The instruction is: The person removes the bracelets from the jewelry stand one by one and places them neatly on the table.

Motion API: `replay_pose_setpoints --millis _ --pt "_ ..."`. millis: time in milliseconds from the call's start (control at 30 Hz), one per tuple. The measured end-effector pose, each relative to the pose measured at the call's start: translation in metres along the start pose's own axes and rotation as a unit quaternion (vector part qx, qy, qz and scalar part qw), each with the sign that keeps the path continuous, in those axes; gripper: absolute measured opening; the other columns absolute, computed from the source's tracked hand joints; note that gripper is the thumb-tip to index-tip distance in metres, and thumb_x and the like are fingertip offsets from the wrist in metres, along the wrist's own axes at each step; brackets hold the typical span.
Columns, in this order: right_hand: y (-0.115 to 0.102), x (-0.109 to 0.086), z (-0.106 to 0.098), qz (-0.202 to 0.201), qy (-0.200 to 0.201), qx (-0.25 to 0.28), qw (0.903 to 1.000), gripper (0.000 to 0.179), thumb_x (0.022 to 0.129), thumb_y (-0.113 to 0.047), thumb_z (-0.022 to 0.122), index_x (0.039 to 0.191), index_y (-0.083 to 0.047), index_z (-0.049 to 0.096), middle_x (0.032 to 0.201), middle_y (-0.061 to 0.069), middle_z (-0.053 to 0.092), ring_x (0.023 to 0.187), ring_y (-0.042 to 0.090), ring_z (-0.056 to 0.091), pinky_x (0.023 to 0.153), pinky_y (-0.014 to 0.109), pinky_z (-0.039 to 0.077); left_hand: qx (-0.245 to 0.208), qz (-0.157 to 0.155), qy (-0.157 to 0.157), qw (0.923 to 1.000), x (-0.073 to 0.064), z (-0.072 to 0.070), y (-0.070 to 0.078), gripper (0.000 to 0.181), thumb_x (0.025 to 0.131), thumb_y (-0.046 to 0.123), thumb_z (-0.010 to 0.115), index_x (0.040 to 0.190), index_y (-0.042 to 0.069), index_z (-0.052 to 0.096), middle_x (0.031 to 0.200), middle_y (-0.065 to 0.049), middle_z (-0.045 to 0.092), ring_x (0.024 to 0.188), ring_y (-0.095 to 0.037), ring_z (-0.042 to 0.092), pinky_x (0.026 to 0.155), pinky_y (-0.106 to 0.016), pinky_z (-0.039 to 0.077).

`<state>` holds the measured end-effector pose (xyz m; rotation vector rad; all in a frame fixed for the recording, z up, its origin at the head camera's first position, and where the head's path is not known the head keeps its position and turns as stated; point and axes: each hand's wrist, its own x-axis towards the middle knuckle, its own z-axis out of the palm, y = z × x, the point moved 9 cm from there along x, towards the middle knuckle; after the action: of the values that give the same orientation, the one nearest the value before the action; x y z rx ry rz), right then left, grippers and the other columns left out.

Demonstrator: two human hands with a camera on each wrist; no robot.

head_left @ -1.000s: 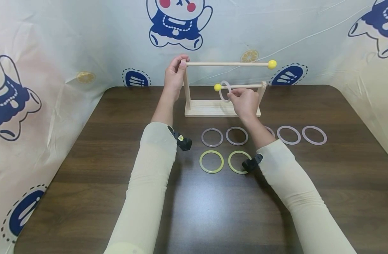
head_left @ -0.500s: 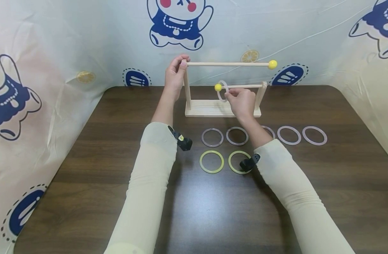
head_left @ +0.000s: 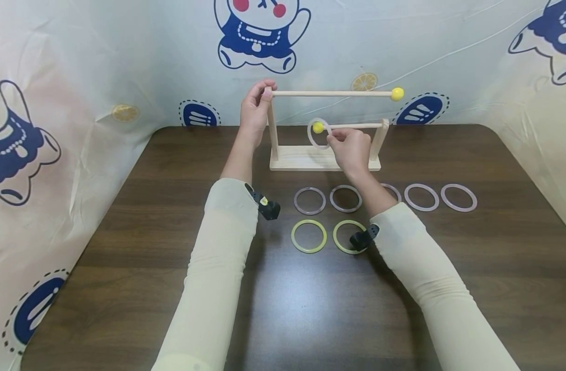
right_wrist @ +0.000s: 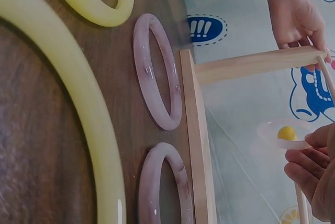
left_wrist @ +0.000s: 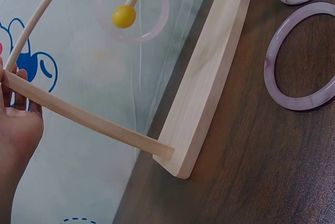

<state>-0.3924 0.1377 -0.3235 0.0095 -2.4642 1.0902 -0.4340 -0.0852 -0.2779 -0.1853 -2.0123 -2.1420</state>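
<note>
A pale wooden two-rod rack [head_left: 306, 160] stands toward the back of the table. My left hand [head_left: 254, 113] holds the top of its left post, where the upper rod begins. A pale lavender bangle [head_left: 309, 135] is pinched by my right hand [head_left: 354, 150] at its right edge. It encircles the yellow ball [head_left: 318, 127] at the lower rod's left end, as seen from the head. In the left wrist view the bangle [left_wrist: 166, 7] hangs upright around the ball; whether they touch I cannot tell. Curled fingers hide part of the bangle in the right wrist view.
Several marbled lavender bangles [head_left: 310, 213] lie in a row before the rack, one partly hidden by my right forearm. Two yellow-green bangles [head_left: 309, 251] lie closer to me. Another yellow ball [head_left: 397, 94] caps the upper rod's right end. Printed cloth [head_left: 171, 62] hangs behind the table.
The bangle has moved slightly left and turned from nearly edge-on to more face-on, now ringing the ball. My right hand shifted left with it. My left hand stayed on the post.
</note>
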Motion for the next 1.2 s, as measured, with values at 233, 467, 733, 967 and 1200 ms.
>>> replay_pose_setpoints --millis 233,467,733,967,1200 --pt "-0.002 -0.004 0.001 -0.005 -0.002 0.009 0.9999 0.015 0.085 -0.017 0.066 0.092 -0.006 0.074 0.085 0.007 0.071 0.080 0.021 0.065 0.069 0.033 0.044 -0.005 0.003 -0.001 1.0000 0.005 0.000 -0.004 0.027 0.094 0.020 0.049 0.117 0.008 0.058 0.117 -0.003 0.058 0.109 -0.013 0.049 0.089 -0.019 0.037" --pt "0.002 -0.005 0.001 0.005 -0.005 0.021 0.9998 0.016 0.085 -0.015 0.065 0.092 -0.004 0.073 0.084 0.007 0.071 0.076 0.019 0.066 0.063 0.029 0.045 -0.008 0.004 0.000 1.0000 0.013 -0.002 -0.013 0.027 0.094 0.023 0.050 0.116 0.011 0.059 0.117 -0.001 0.058 0.108 -0.012 0.049 0.088 -0.019 0.037" --pt "0.021 -0.007 0.009 0.081 -0.042 0.118 0.9888 0.019 0.086 -0.014 0.063 0.097 0.000 0.071 0.086 0.012 0.070 0.070 0.016 0.068 0.057 0.017 0.048 -0.007 0.018 0.002 0.9998 0.015 -0.001 -0.016 0.027 0.094 0.024 0.050 0.116 0.011 0.058 0.117 -0.001 0.058 0.109 -0.012 0.048 0.087 -0.018 0.037" --pt "0.036 -0.013 0.023 0.177 -0.087 0.277 0.9404 0.020 0.085 -0.005 0.060 0.101 0.008 0.066 0.090 0.019 0.068 0.069 0.013 0.067 0.065 0.024 0.052 -0.006 0.024 0.001 0.9997 0.014 -0.002 -0.016 0.027 0.095 0.023 0.050 0.116 0.010 0.058 0.117 -0.002 0.058 0.111 -0.016 0.047 0.088 -0.018 0.037" --pt "0.041 -0.019 0.027 0.209 -0.093 0.363 0.9032 0.024 0.081 0.003 0.059 0.103 0.014 0.061 0.073 0.009 0.067 0.061 0.012 0.066 0.063 0.027 0.053 -0.011 0.026 0.001 0.9996 0.014 -0.002 -0.015 0.025 0.094 0.023 0.051 0.115 0.010 0.059 0.117 -0.002 0.058 0.116 -0.021 0.045 0.088 -0.018 0.037"
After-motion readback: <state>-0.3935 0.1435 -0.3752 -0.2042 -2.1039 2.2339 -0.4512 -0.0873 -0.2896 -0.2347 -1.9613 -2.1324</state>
